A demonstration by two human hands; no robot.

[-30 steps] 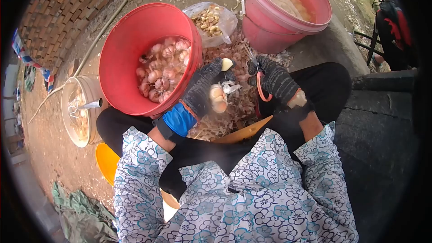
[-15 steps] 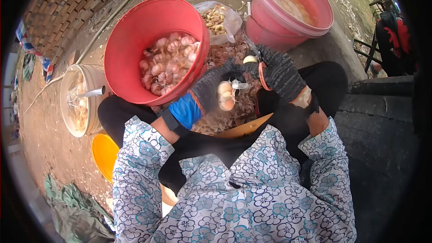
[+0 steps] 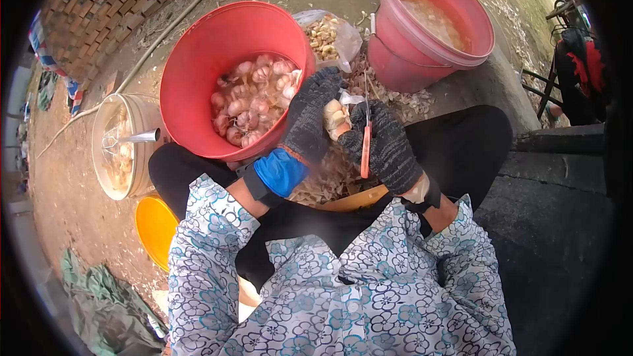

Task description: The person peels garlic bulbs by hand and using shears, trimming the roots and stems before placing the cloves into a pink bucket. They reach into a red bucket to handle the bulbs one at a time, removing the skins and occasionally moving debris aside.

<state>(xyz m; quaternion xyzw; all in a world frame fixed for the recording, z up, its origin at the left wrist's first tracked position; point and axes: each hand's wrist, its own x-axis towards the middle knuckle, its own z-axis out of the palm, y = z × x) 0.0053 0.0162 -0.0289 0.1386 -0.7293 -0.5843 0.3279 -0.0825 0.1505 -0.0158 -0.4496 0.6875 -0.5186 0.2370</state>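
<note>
Head view: left hand (image 3: 310,118), in a dark knit glove, fingers clenched around a garlic bulb (image 3: 335,117) held just right of the red bucket (image 3: 191,72) rim, above the lap. Right hand (image 3: 386,148), same kind of glove, fingers closed on an orange-handled blade tool (image 3: 364,145); looks like scissors or a small knife, can't tell which. Its tip points up at the bulb, touching or nearly so. Bulb judgement: light, firm but not rigid, papery skin loose and flaky, so slippery under knit gloves; cloves can split apart if squeezed hard. Best hold is around the fat middle with the root or stem end left exposed toward the blade, which is roughly how it sits now. Red bucket holds more garlic bulbs (image 3: 254,102) in water. Just beyond the red bucket's right rim: a clear bag of trimmings (image 3: 326,33). Further right of it: pink bucket (image 3: 395,59) with cloudy water. Between the buckets and the lap: pile of dry skins (image 3: 330,178). Left of the red bucket: white pail (image 3: 119,151).
</note>
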